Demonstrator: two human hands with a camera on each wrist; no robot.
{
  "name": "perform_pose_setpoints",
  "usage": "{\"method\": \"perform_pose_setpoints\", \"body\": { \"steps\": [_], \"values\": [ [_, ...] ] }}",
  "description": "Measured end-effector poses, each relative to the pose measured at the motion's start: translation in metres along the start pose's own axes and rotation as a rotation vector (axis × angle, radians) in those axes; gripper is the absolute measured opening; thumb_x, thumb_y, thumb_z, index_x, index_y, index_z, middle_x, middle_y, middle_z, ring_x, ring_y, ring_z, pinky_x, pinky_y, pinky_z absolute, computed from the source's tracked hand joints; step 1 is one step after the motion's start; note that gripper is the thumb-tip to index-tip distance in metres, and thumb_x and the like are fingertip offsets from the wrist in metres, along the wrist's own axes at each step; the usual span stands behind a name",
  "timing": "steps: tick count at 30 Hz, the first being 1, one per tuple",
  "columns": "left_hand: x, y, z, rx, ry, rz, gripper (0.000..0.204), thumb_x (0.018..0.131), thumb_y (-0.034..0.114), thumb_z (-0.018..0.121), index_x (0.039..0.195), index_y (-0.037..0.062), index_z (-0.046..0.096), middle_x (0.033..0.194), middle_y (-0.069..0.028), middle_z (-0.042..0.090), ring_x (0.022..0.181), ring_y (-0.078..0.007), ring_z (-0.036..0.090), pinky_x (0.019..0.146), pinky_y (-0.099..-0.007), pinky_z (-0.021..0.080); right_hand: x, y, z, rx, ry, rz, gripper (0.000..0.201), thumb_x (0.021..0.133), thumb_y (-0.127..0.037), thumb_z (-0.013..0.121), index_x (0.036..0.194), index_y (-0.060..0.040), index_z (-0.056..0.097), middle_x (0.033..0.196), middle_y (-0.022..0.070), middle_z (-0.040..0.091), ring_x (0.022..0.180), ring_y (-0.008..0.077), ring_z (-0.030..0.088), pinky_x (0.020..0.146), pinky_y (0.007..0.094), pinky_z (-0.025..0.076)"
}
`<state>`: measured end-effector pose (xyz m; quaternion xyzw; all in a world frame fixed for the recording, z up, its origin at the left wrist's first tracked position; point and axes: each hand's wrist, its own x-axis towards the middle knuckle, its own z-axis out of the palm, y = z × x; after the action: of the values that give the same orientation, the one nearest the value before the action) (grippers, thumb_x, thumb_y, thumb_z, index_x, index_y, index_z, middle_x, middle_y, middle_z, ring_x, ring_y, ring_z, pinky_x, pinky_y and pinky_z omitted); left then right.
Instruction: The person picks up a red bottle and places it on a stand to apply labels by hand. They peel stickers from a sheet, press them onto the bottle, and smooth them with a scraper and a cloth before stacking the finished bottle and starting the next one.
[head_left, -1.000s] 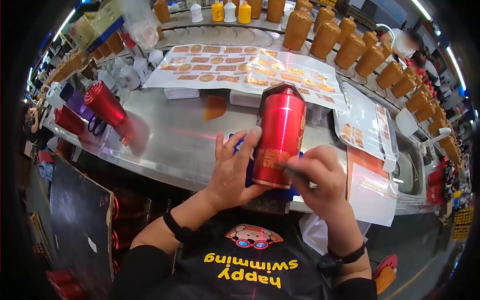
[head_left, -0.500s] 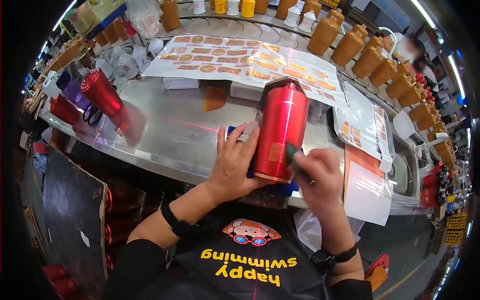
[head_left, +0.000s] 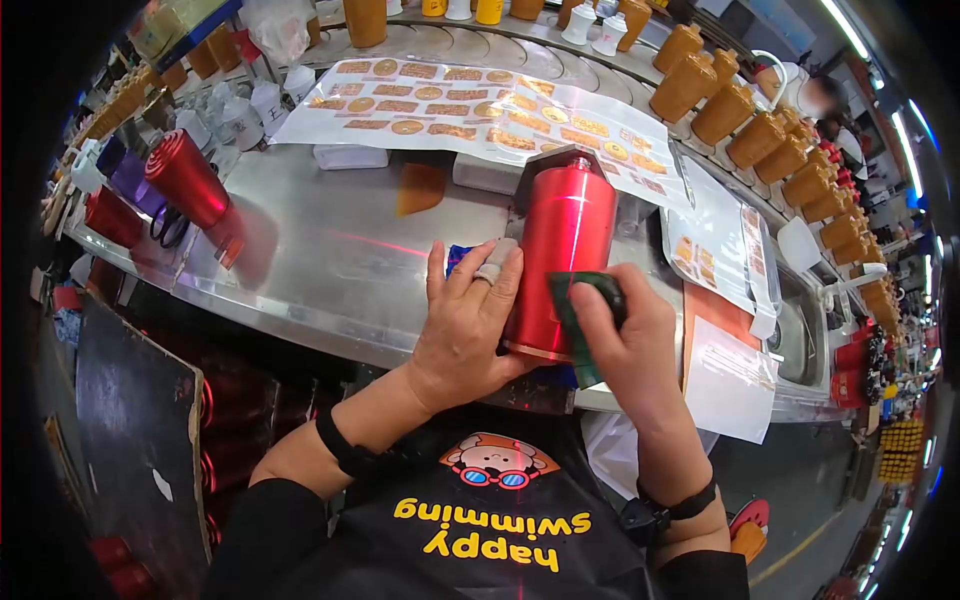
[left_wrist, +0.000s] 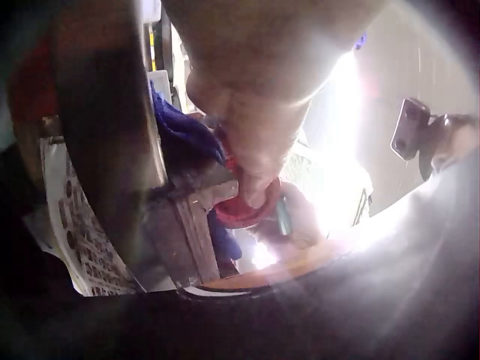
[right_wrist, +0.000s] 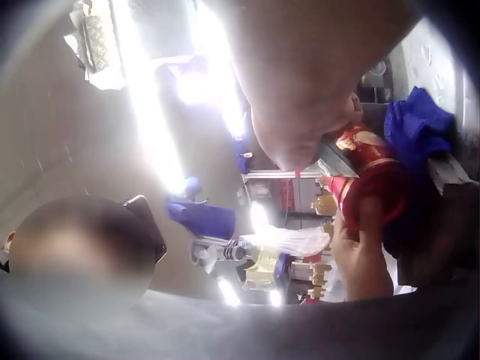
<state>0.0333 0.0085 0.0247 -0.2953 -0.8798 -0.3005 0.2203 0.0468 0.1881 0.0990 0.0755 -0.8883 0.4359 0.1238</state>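
A glossy red bottle [head_left: 568, 235] lies tilted over the bench in the head view, its neck pointing away and its base toward me. My left hand [head_left: 465, 325] grips its lower left side, with a pale wrap on one fingertip and a ring. In the left wrist view the thumb presses on the bottle's red base [left_wrist: 241, 214]. My right hand [head_left: 640, 345] pinches a dark green flat piece [head_left: 575, 325] laid against the bottle's lower right face. A gold decoration [right_wrist: 360, 139] shows on the bottle in the right wrist view.
A blue cloth [head_left: 458, 258] lies under the bottle. Behind it spreads a white sheet [head_left: 470, 95] of gold labels. More red bottles [head_left: 187, 180] stand at left; brown bottles [head_left: 725, 112] line the curved conveyor. A sink [head_left: 800, 340] is at right, a dark board [head_left: 135, 430] at lower left.
The gold label seen on the bottle's lower front is out of sight now in the head view. My right hand has shifted slightly up, and the green piece shows broader against the bottle.
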Motion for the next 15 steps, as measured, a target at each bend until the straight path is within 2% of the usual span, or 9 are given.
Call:
{"method": "perform_pose_setpoints", "body": {
  "steps": [3,4,6,8,9,10,11,14,15],
  "values": [
    [0.000,0.000,0.000,-0.023,0.010,-0.010,0.098,0.073,0.054,0.074,0.141,-0.0083,0.040,0.104,-0.0188,0.064,0.129,-0.0380,0.044,0.111,-0.0673,0.009,0.004,-0.011,0.010,-0.173,-0.040,-0.148,0.018,0.085,-0.013,0.068,0.083,-0.0029,0.054,0.073,0.0197,0.061,0.066,0.0397,0.061,0.057,0.0442,0.048],
    [0.000,0.000,0.000,0.009,0.007,0.008,0.095,0.074,0.054,0.074,0.139,-0.0083,0.042,0.102,-0.0183,0.064,0.128,-0.0373,0.045,0.111,-0.0679,0.009,0.005,-0.015,0.009,-0.147,-0.112,-0.208,0.018,0.085,-0.013,0.069,0.083,-0.0027,0.053,0.075,0.0190,0.061,0.068,0.0402,0.062,0.059,0.0454,0.049],
    [0.003,0.001,-0.005,0.071,0.007,0.047,0.090,0.074,0.052,0.073,0.136,-0.0083,0.047,0.100,-0.0174,0.065,0.127,-0.0360,0.046,0.110,-0.0691,0.009,0.002,-0.014,0.001,-0.033,-0.189,-0.267,0.016,0.087,-0.013,0.068,0.090,-0.0024,0.056,0.077,0.0187,0.063,0.068,0.0380,0.063,0.061,0.0423,0.050],
    [0.008,0.008,-0.016,0.144,0.030,0.134,0.078,0.076,0.047,0.073,0.132,-0.0034,0.053,0.105,-0.0173,0.066,0.125,-0.0341,0.050,0.110,-0.0704,0.007,-0.003,-0.014,-0.019,0.203,-0.174,-0.051,0.017,0.090,-0.013,0.066,0.102,-0.0023,0.059,0.080,0.0173,0.065,0.067,0.0302,0.065,0.062,0.0365,0.051],
    [0.012,0.013,-0.019,0.194,0.052,0.199,0.077,0.076,0.045,0.074,0.132,-0.0020,0.054,0.107,-0.0175,0.067,0.125,-0.0340,0.050,0.110,-0.0706,0.007,-0.004,-0.005,-0.028,0.194,-0.073,-0.070,0.024,0.093,-0.011,0.063,0.115,-0.0028,0.059,0.083,0.0145,0.067,0.068,0.0212,0.065,0.064,0.0313,0.050],
    [0.015,0.016,-0.021,0.245,0.075,0.263,0.075,0.075,0.044,0.074,0.132,-0.0006,0.054,0.108,-0.0176,0.067,0.124,-0.0339,0.050,0.110,-0.0708,0.007,-0.005,-0.002,-0.040,0.106,-0.002,-0.022,0.027,0.093,-0.008,0.061,0.119,-0.0025,0.059,0.087,0.0110,0.068,0.075,0.0168,0.066,0.066,0.0292,0.050],
    [0.015,0.017,-0.023,0.250,0.035,0.304,0.076,0.074,0.042,0.077,0.135,0.0025,0.053,0.118,-0.0181,0.064,0.127,-0.0359,0.047,0.113,-0.0672,0.009,-0.005,0.011,-0.051,0.062,0.045,-0.021,0.026,0.093,-0.004,0.059,0.119,-0.0020,0.059,0.096,0.0123,0.068,0.084,0.0167,0.066,0.070,0.0287,0.051],
    [0.013,0.010,-0.014,-0.034,0.018,0.161,0.086,0.074,0.040,0.078,0.143,0.0012,0.043,0.131,-0.0203,0.056,0.128,-0.0400,0.044,0.114,-0.0629,0.011,0.007,0.077,-0.081,0.040,0.143,-0.064,0.028,0.090,0.008,0.050,0.114,0.0000,0.062,0.126,0.0178,0.061,0.109,0.0179,0.061,0.083,0.0283,0.052],
    [0.006,0.004,-0.004,-0.097,0.034,0.074,0.096,0.075,0.040,0.078,0.149,0.0000,0.031,0.141,-0.0227,0.046,0.129,-0.0437,0.041,0.115,-0.0604,0.013,0.017,0.092,-0.095,0.010,0.125,-0.052,0.032,0.088,0.013,0.046,0.110,0.0006,0.065,0.137,0.0186,0.055,0.119,0.0226,0.058,0.090,0.0302,0.052]
  ]
}}
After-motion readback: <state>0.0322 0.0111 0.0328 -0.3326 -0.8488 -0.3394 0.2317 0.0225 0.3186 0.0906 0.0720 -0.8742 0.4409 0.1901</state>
